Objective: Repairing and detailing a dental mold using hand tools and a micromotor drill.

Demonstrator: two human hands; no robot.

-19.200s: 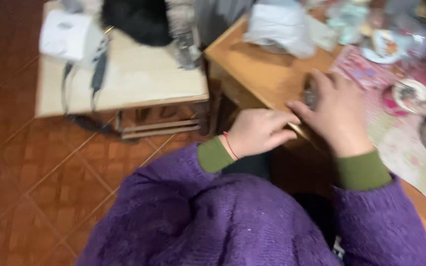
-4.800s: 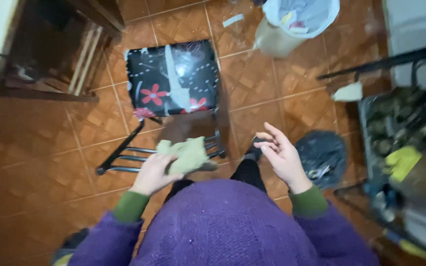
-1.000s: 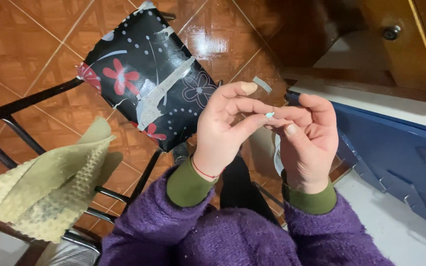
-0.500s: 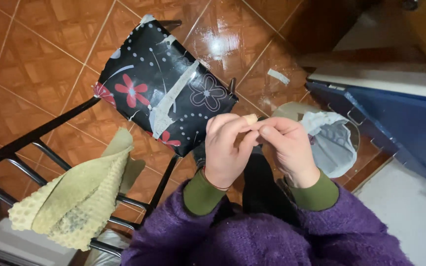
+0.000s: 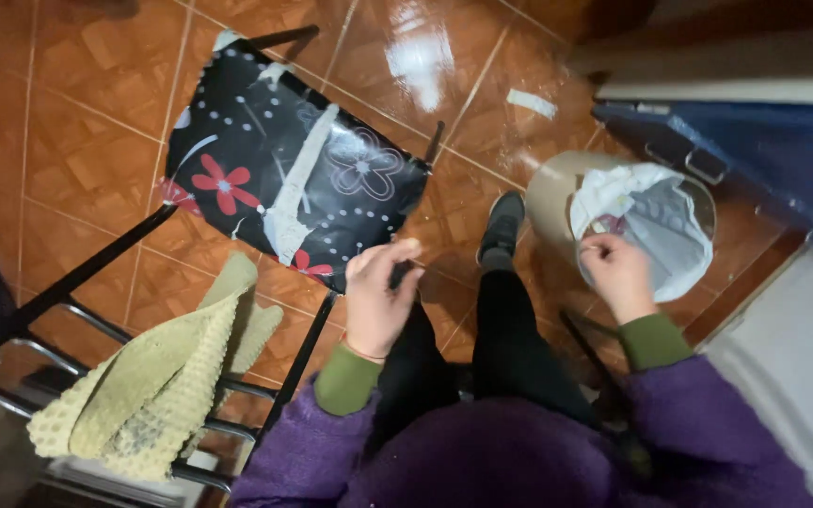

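Observation:
My right hand hovers over the rim of a small round bin lined with a white bag. Its fingertips are pinched together, and I see nothing between them. My left hand is held in front of my body, fingers loosely curled and apart, holding nothing. It sits just past the near corner of a black chair seat with red and white flowers. Both sleeves are purple with green cuffs.
A yellow-green knitted cloth hangs over the chair's black metal rails at lower left. My black shoe stands on the orange tiled floor beside the bin. A blue cabinet front stands at the right, with a white surface below it.
My hands were together, pinching something small. They have parted: the right hand has moved right over the bin, and the left has stayed near the chair seat.

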